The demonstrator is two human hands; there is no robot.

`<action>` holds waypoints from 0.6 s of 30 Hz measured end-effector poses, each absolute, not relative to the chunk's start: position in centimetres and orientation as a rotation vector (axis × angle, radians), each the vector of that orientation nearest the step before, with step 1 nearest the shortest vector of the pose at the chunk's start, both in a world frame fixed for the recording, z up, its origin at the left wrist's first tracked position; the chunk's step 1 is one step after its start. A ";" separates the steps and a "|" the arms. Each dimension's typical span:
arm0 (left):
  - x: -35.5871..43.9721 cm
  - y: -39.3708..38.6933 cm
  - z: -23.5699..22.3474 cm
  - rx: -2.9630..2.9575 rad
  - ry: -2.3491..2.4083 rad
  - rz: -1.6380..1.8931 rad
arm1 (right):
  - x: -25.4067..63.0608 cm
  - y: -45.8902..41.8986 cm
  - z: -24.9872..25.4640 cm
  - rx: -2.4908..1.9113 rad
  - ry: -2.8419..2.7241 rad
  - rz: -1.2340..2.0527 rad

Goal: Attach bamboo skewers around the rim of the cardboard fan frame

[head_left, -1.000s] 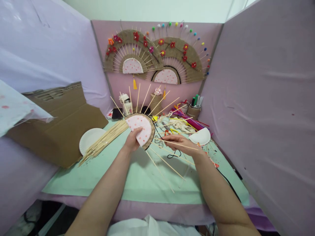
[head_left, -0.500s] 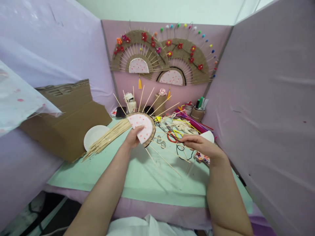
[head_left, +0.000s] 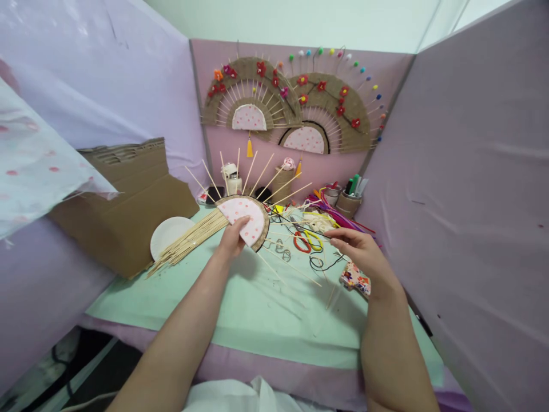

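My left hand (head_left: pixel 233 239) grips a half-round fan base (head_left: pixel 256 222), thumb on top of its white cloth with pink dots. Brown cardboard rims the cloth, and thin wooden sticks fan out from the curved edge. Between the pinched fingertips of my right hand (head_left: pixel 359 249) runs a black cord (head_left: pixel 316 264), drawn out from the fan's right side. A loose part of this cord curls on the table under the hand. Scissors with red handles (head_left: pixel 301 242) and a yellow-handled pair (head_left: pixel 316 240) lie between the fan and my right hand.
Left of the fan, a bundle of sticks (head_left: pixel 189 243) rests over a white plate (head_left: pixel 165 233), beside a large cardboard sheet (head_left: pixel 128 206). A marker holder (head_left: pixel 348 204) and a floral-patterned item (head_left: pixel 355 277) are on the right. Two finished fans (head_left: pixel 253 71) hang on the back panel.
My right hand has moved slightly right, away from the fan, with the black cord. The fan has turned a little, and the whole view has shifted slightly.
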State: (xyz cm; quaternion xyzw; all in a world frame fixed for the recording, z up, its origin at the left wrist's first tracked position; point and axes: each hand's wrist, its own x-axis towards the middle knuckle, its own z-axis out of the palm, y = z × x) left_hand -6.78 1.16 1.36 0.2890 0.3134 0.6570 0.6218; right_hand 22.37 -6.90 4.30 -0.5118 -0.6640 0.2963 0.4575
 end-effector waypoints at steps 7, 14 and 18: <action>-6.9 1.5 1.3 0.586 0.650 1.585 | 22.9 -6.7 3.7 -1.250 -1.592 0.818; -6.7 1.2 1.6 0.574 0.603 1.609 | 22.7 -6.2 3.5 -1.258 -1.647 0.917; -6.7 1.3 1.5 0.566 0.591 1.611 | 21.8 -6.5 4.1 -1.303 -1.781 0.887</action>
